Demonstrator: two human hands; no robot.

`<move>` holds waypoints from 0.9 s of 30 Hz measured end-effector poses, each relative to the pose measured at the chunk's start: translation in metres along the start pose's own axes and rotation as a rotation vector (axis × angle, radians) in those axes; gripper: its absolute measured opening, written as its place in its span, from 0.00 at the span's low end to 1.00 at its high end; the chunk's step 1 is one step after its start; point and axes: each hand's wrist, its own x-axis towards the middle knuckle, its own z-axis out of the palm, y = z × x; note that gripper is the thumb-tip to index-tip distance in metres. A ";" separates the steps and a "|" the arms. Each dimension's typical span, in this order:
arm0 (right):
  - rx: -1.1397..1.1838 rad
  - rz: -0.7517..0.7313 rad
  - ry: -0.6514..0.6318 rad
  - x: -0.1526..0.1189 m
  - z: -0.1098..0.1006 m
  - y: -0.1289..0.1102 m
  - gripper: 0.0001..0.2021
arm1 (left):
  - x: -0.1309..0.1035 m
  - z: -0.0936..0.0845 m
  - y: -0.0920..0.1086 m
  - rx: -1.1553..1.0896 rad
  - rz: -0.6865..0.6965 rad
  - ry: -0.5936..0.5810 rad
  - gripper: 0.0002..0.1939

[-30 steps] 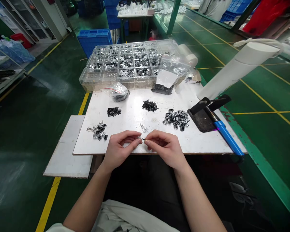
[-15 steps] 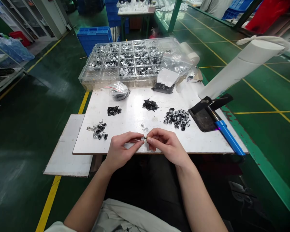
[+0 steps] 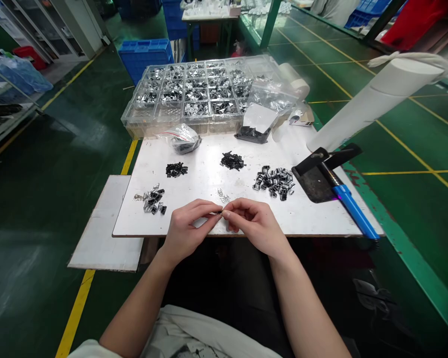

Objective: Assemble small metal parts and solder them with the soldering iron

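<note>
My left hand (image 3: 194, 221) pinches a small dark part (image 3: 220, 212) near the front edge of the white board. My right hand (image 3: 248, 216) meets it there, fingertips closed at the same spot; what these fingers grip is too small to make out. Just beyond the fingertips lie thin metal pieces (image 3: 223, 196). A pile of silver and black parts (image 3: 154, 200) is to the left, and a larger pile of black and silver clips (image 3: 274, 183) to the right. Farther back are two heaps of small black parts (image 3: 176, 170) (image 3: 232, 160).
A clear compartment box (image 3: 134, 115) of metal parts stands at the back, with plastic bags (image 3: 184, 139) before it. At the right are a blue-handled tool (image 3: 354, 211), a black holder (image 3: 313, 184) and a leaning white tube (image 3: 373, 107).
My right fingertips have moved slightly left, closer to my left fingertips. Less of the small part shows between them.
</note>
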 end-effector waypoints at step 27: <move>-0.081 -0.063 0.005 -0.001 -0.002 0.003 0.11 | -0.002 -0.001 0.003 -0.005 -0.027 -0.052 0.07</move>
